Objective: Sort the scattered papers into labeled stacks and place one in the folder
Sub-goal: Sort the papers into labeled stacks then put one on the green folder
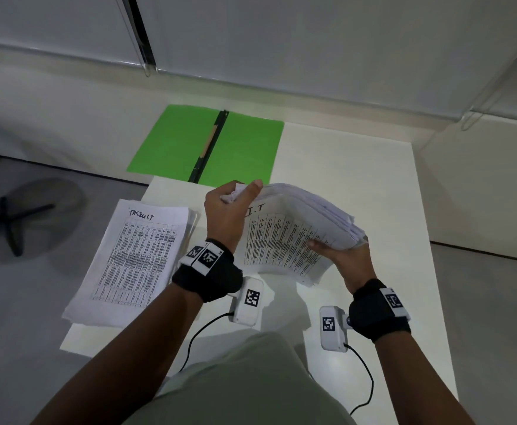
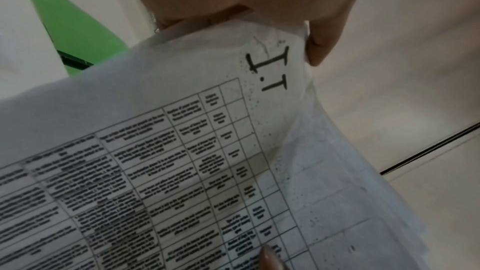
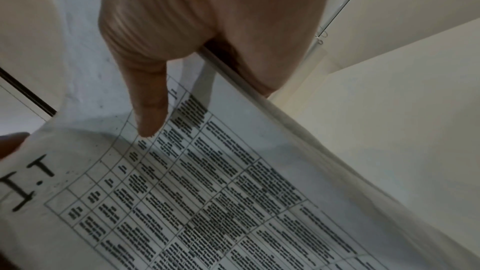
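A thick stack of printed table sheets marked "I.T" (image 1: 284, 237) (image 2: 182, 151) (image 3: 207, 192) is lifted off the white table and bowed upward. My left hand (image 1: 235, 197) (image 2: 298, 34) grips its top corner, thumb over the edge. My right hand (image 1: 340, 253) (image 3: 182, 65) holds its right edge, thumb on the top sheet and fingers hidden underneath. A second stack, labelled by hand at the top (image 1: 131, 259), lies flat at the table's left edge. The open green folder (image 1: 208, 145) (image 2: 64, 17) lies at the table's far edge, with a black clip strip and a pen along its spine.
The white table (image 1: 358, 191) drops to grey floor on both sides. A black chair base (image 1: 9, 216) stands on the floor at left. A white wall and window blind run behind the folder.
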### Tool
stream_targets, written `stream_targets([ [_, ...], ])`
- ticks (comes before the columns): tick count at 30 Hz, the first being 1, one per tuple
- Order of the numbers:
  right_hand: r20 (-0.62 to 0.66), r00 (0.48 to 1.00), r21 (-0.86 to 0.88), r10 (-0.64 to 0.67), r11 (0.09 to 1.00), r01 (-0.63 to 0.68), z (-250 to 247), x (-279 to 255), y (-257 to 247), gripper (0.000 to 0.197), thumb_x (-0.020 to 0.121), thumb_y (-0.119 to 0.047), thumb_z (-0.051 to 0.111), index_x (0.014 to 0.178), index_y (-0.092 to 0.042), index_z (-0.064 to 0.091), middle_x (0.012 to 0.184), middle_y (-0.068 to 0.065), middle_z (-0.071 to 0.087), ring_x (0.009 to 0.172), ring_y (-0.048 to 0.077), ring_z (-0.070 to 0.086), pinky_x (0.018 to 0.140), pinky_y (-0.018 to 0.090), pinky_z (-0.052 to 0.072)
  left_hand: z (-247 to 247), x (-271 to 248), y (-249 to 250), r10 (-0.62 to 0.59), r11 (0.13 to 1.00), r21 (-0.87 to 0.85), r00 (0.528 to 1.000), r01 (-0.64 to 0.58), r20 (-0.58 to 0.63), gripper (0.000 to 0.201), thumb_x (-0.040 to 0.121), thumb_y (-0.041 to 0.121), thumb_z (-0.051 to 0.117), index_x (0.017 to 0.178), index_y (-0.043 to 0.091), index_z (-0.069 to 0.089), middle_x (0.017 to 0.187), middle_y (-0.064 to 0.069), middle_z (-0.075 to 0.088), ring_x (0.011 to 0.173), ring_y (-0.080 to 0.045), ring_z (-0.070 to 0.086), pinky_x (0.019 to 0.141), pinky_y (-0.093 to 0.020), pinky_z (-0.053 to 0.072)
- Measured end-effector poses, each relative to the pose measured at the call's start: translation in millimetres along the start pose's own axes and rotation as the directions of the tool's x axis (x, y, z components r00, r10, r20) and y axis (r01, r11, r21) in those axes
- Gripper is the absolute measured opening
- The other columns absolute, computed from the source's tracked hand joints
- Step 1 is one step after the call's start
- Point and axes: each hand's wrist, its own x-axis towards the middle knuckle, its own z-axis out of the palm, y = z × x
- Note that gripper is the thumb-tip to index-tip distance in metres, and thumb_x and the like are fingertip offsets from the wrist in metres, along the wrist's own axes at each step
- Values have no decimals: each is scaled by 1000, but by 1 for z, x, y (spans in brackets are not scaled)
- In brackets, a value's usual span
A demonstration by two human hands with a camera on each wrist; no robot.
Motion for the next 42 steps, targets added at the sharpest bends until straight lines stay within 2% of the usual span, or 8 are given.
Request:
stream_targets([
  [4,-13,1000,-24,22,999,-22,3,1,0,40,67,3,83,99,-17,72,93,0,76,88,17,72,84,39,58,-1,-2,5,57,998,0,998,-57,-5,27,72,32,64,49,21,55,50,1,42,57,-19,39,62,-36,35],
  [7,-24,1000,-27,11,1000,-12,5,4,-2,38,69,2,82,94,-24,72,91,-1,76,87,17,72,85,41,57,-1,-1,5,74,997,23,997,-74,3,22,73,34,69,59,19,64,57,-4,57,61,-24,54,66,-48,49],
  [14,28,999,-16,19,1000,-18,14,10,-4,45,68,4,82,98,-28,72,103,8,75,100,25,70,93,52,53,-29,13,-23,-9,1000,14,977,6,212,82,50,72,76,107,14,62,94,3,73,93,-21,68,80,-31,56],
  [21,63,998,17,10,1000,-11,12,13,-10,52,67,9,80,114,-10,65,107,9,73,102,25,69,91,48,55,-23,4,-20,-131,962,269,932,38,338,47,63,8,86,106,16,68,104,-4,73,98,-18,70,85,-43,57],
  [28,17,1000,-27,23,999,-22,5,7,-6,30,68,0,80,87,-24,77,86,-1,77,83,16,71,82,42,57,-28,3,-22,-154,980,149,976,132,152,39,65,4,84,100,8,68,98,-8,74,93,-20,72,85,-42,58],
  [33,-38,998,1,-53,999,53,16,4,-22,42,74,9,75,114,4,62,90,-6,76,86,10,70,75,26,57,-13,-5,-9,-74,992,115,984,56,162,30,69,3,81,91,20,72,92,-2,76,91,-22,72,79,-38,58],
  [38,-85,983,32,-165,985,168,11,-1,-46,32,78,8,73,97,-17,68,88,-9,76,87,9,71,82,28,57,-5,-7,8,40,998,43,987,-47,154,27,70,9,82,90,24,73,93,-5,76,90,-23,72,78,-37,59],
  [42,-55,998,-60,-33,998,29,5,-5,-8,35,75,3,77,104,-15,69,96,-2,76,92,14,71,87,37,56,-15,-14,-31,-172,977,158,968,144,182,36,67,3,83,93,24,68,97,-6,73,92,-21,70,86,-46,57],
])
